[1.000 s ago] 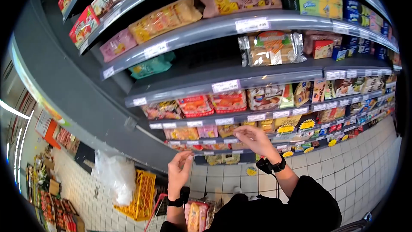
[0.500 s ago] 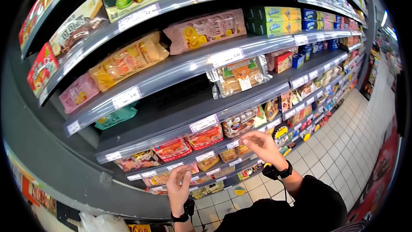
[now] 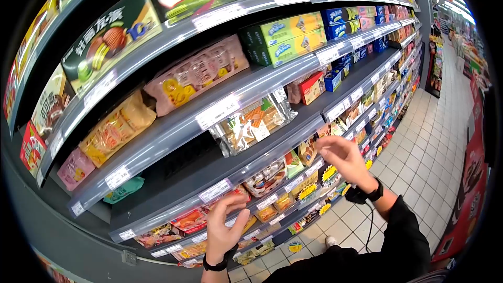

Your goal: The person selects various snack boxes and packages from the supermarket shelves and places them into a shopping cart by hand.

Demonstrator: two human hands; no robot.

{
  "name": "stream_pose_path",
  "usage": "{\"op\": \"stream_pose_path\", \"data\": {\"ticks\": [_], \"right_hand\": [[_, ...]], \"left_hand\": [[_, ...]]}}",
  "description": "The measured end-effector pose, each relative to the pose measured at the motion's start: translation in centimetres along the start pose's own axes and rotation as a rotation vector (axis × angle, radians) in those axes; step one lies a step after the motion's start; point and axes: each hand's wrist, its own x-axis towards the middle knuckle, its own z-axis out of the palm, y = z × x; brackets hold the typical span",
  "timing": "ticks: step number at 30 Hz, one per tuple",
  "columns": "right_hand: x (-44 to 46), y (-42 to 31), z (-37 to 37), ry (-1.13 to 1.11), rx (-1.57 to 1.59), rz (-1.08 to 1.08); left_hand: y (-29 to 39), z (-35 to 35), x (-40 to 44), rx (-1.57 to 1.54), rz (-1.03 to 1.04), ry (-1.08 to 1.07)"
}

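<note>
My left hand (image 3: 224, 230) is raised in front of the lower shelves, thumb and fingers apart, holding nothing. Behind it lie red packs (image 3: 189, 220). To the right, my right hand (image 3: 347, 163) hovers before the shelf edge with its fingers loosely curved and apart, also holding nothing. Both wrists carry black bands. Above and between the hands, a clear and silver bag of biscuits (image 3: 254, 123) rests on the dark shelf. A pink bag (image 3: 196, 76) and a yellow bag (image 3: 118, 128) sit one level higher.
Green and yellow boxes (image 3: 285, 39) and blue boxes (image 3: 338, 23) line the shelf further along. A dark green box (image 3: 112, 36) stands upper left. The tiled floor (image 3: 403, 162) of the aisle runs off to the right, beside a red display (image 3: 466, 167).
My view has turned and shifted along the shelves to the right, so the goods appear further left. My right hand appears further right and slightly higher. Both hands stay empty.
</note>
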Motion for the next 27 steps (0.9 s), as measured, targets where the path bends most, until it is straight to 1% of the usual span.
{"op": "stream_pose_path", "data": {"ticks": [2,4,7,8,10,14,16,17,18,20,22,24,25,26,27], "right_hand": [[2.5,-0.2,-3.5,-0.014,0.017,-0.014],[5.3,-1.8,-6.8,-0.019,-0.015,-0.005],[9.8,-2.5,-11.0,-0.046,0.026,-0.047],[11.3,-2.5,-12.3,-0.054,0.033,-0.079],[13.9,-3.3,-13.9,-0.03,0.179,-0.056],[17.7,-4.4,-16.6,-0.052,0.238,-0.12],[19.1,-5.5,-17.2,-0.054,0.22,-0.221],[19.9,-6.1,-17.6,-0.082,0.221,-0.219],[20.6,-6.6,-17.8,-0.086,0.226,-0.22],[22.3,-7.4,-18.1,-0.045,0.087,-0.223],[24.4,-7.2,-18.3,-0.041,0.046,-0.252],[25.3,-7.7,-18.0,0.058,-0.018,-0.25],[26.0,-8.0,-17.9,0.049,-0.057,-0.226],[26.2,-8.4,-18.3,-0.022,-0.073,-0.112],[26.5,-8.8,-18.2,-0.05,-0.081,-0.066]], "left_hand": [[1.9,2.0,3.1,0.045,-0.006,-0.022],[3.9,4.4,6.4,0.082,0.07,0.008],[6.4,7.6,11.4,0.127,0.16,-0.001],[7.1,8.7,13.0,0.158,0.193,0.02],[7.9,10.8,16.2,0.235,0.261,0.059],[9.1,13.7,21.7,0.373,0.365,0.185],[9.3,14.3,24.0,0.451,0.415,0.246],[9.3,14.6,25.2,0.449,0.409,0.278],[9.4,14.6,26.3,0.51,0.417,0.308],[9.8,15.0,28.0,0.478,0.317,0.319],[10.3,15.6,29.1,0.514,0.33,0.294],[9.5,15.8,30.3,0.421,0.309,0.25],[8.8,15.8,31.0,0.42,0.344,0.247],[8.4,15.8,31.2,0.426,0.352,0.25],[8.5,16.2,31.1,0.438,0.288,0.258]]}}
